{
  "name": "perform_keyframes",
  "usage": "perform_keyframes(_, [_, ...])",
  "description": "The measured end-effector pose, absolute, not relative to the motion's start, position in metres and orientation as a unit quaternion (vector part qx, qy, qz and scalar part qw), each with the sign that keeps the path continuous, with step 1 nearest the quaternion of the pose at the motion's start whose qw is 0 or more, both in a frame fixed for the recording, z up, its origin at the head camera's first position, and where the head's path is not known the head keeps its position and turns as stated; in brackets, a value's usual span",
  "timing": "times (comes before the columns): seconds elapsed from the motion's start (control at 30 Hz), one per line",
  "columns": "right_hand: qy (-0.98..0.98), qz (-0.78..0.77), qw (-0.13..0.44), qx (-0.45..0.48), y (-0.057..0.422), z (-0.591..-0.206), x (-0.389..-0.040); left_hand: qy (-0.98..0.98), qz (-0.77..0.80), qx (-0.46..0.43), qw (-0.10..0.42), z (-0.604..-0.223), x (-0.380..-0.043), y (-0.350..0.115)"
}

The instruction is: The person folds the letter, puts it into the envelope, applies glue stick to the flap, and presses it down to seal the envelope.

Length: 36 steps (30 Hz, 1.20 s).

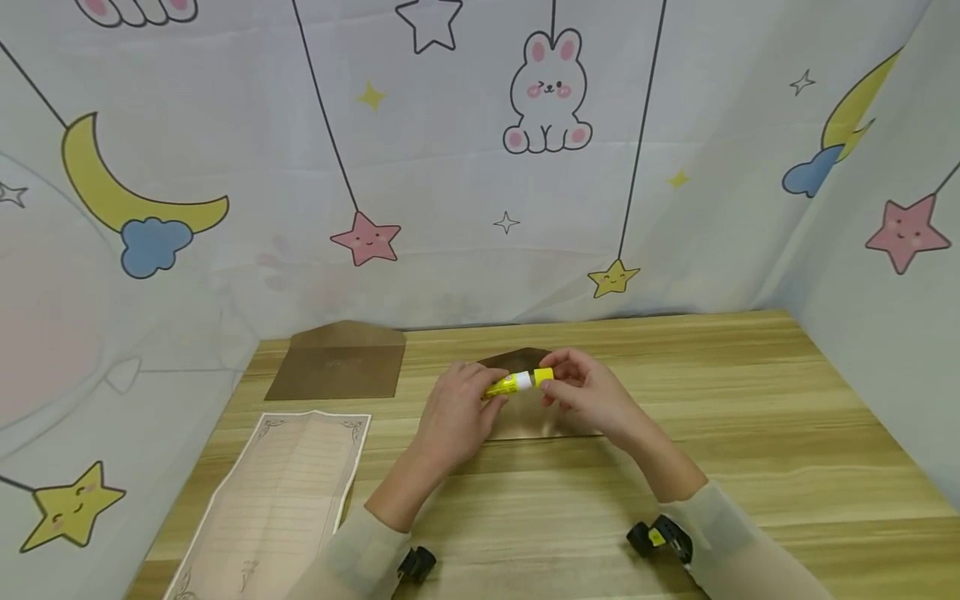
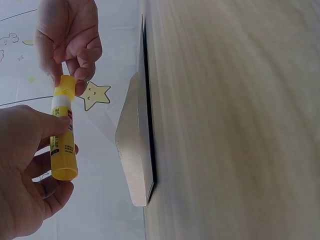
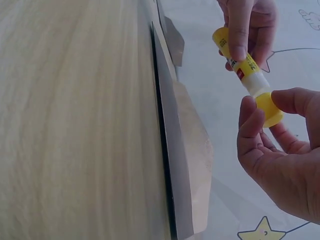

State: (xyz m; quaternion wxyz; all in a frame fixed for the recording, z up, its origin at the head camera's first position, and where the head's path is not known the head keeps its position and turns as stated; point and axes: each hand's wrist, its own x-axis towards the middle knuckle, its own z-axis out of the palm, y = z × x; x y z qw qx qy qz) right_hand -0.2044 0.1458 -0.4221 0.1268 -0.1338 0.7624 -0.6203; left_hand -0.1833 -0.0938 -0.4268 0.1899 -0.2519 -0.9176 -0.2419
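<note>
My left hand (image 1: 459, 410) grips the yellow body of a glue stick (image 1: 504, 385), with the thumb along its printed label. At the stick's other end my right hand (image 1: 596, 400) pinches the yellow cap (image 1: 543, 377) between thumb and fingers. The cap lines up with the white collar (image 2: 62, 101) of the stick, right at its end. Both hands hold the glue stick above a brown envelope (image 1: 551, 423), whose pointed flap (image 3: 194, 155) is raised at the back. The hands and glue stick hide part of this envelope in the head view.
A second brown envelope (image 1: 333, 372) with its flap up lies at the table's back left. In front of it is a lined sheet of letter paper (image 1: 277, 492) with an ornate border. A printed cloth (image 1: 465, 167) hangs behind the wood-grain table (image 1: 787, 467).
</note>
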Motion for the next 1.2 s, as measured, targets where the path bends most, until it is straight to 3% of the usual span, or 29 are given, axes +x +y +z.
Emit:
perform_keyframes(0.4, [0.821,-0.553,0.07,-0.124,0.177,-0.412,-0.213,-0.909,-0.341,-0.193,0.142,-0.423,-0.184,-0.094])
perform_keyframes(0.77, [0.923,-0.365,-0.006,-0.121,0.23,-0.406,-0.233,-0.848,-0.506,-0.125,0.093,-0.415,-0.183,-0.094])
perform_keyframes(1.2, [0.964,-0.245,0.015,-0.1,0.279,-0.419,-0.254,-0.762,-0.645,-0.064,0.007,-0.417,-0.185,-0.098])
